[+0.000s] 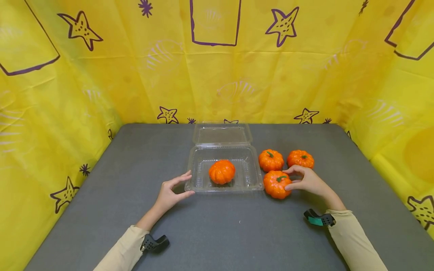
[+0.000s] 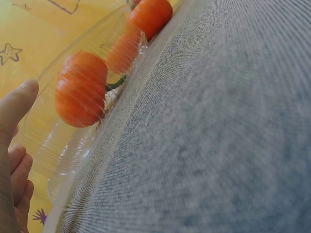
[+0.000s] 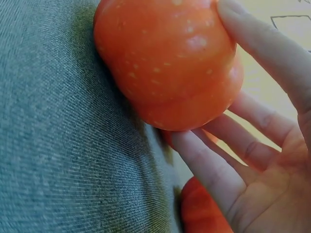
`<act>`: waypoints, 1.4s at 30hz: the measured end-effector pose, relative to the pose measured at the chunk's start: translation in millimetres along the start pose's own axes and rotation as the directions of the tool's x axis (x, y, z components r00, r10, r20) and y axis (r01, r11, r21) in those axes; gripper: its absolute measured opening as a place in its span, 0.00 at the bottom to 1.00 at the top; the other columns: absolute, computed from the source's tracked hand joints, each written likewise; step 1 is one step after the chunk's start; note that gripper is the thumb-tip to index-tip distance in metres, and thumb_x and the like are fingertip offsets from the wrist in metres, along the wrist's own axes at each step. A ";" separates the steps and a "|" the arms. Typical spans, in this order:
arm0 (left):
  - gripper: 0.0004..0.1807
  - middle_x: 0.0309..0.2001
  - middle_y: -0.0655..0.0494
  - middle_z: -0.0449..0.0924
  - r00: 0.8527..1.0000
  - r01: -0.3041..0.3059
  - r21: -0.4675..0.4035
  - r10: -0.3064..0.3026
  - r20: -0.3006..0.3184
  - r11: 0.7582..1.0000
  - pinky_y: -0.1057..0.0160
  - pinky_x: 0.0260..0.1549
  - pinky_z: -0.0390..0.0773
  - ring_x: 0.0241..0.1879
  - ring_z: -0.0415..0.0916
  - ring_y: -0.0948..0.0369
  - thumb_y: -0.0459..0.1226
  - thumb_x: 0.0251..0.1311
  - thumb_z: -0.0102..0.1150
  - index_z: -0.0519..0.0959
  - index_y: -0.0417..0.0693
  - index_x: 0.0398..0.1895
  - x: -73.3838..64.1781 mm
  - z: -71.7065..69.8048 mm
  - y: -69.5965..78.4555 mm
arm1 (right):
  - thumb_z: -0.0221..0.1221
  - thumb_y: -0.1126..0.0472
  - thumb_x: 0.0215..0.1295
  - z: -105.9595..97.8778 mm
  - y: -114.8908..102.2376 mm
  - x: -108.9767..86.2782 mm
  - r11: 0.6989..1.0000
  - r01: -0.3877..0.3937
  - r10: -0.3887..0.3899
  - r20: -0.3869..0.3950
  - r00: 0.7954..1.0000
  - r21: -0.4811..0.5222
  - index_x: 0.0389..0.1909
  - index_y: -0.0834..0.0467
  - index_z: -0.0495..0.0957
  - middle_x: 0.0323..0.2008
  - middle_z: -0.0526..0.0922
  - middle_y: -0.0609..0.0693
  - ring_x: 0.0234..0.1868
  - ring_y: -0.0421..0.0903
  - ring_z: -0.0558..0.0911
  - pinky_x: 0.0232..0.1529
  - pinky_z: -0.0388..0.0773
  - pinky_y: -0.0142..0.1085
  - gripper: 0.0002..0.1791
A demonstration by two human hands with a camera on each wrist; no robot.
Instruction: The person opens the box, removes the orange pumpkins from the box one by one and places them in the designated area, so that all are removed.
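A clear plastic clamshell container [image 1: 249, 184] lies with its lid folded back on the grey table. Inside it, one small orange pumpkin [image 1: 222, 172] rests on its side, its green stem showing in the left wrist view. My left hand [image 1: 171, 191] is at the container's front left corner, with fairly straight fingers at the left rim and the thumb at the front edge. To the right of the container, my right hand [image 1: 310, 182] holds another small pumpkin [image 3: 165, 68] between thumb and fingers. This pumpkin sits upright close by the container's front right corner.
Behind the held pumpkin are two more pumpkins, one [image 1: 271, 160] beside the container's right wall and one [image 1: 300, 159] farther right. The open lid [image 1: 222, 134] extends toward the table's back edge. A yellow patterned cloth [image 1: 217, 82] surrounds the table's back and sides.
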State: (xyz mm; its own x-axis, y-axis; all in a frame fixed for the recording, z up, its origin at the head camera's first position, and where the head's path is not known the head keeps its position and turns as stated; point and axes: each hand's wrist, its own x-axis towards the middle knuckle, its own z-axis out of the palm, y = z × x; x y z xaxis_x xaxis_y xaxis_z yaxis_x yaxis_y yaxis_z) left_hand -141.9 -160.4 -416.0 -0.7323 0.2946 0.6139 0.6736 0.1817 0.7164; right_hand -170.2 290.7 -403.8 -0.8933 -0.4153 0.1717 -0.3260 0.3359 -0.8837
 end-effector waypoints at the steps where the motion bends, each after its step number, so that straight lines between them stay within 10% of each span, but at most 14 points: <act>1: 0.26 0.47 0.30 0.71 1.000 0.002 -0.001 -0.002 0.001 1.000 0.68 0.49 0.69 0.50 0.71 0.48 0.19 0.32 0.69 0.75 0.25 0.42 -0.1 0.2 0.1 | 0.69 0.70 0.42 -0.1 0.2 -0.3 1.000 -0.002 0.002 -0.001 1.000 -0.006 0.38 0.69 0.74 0.41 0.78 0.55 0.39 0.39 0.78 0.38 0.76 0.32 0.20; 28: 0.26 0.47 0.29 0.71 1.000 -0.008 -0.004 0.008 0.004 1.000 0.66 0.49 0.69 0.50 0.71 0.48 0.19 0.31 0.69 0.73 0.21 0.40 2.3 1.1 0.0 | 0.66 0.68 0.47 -2.5 -2.1 -0.8 0.997 -0.078 0.080 0.066 0.995 -0.026 0.37 0.67 0.70 0.40 0.75 0.55 0.42 0.40 0.77 0.43 0.74 0.33 0.18; 42: 0.26 0.47 0.30 0.71 1.000 -0.010 0.002 0.010 -0.007 1.000 0.67 0.49 0.69 0.50 0.71 0.48 0.18 0.30 0.69 0.74 0.22 0.40 1.1 0.5 -0.9 | 0.67 0.58 0.48 -3.2 -20.7 -0.5 0.972 -0.084 0.107 0.094 0.990 -0.220 0.42 0.63 0.71 0.43 0.75 0.55 0.46 0.54 0.75 0.43 0.75 0.43 0.22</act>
State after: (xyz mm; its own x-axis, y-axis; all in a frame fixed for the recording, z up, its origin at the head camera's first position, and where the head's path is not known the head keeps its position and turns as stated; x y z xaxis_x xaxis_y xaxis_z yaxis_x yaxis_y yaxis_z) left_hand -143.3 -159.8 -416.1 -0.7260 0.2897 0.6236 0.6813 0.1803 0.7094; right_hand -164.0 286.6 -384.1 -0.8902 -0.4543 0.0348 -0.3099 0.5476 -0.7772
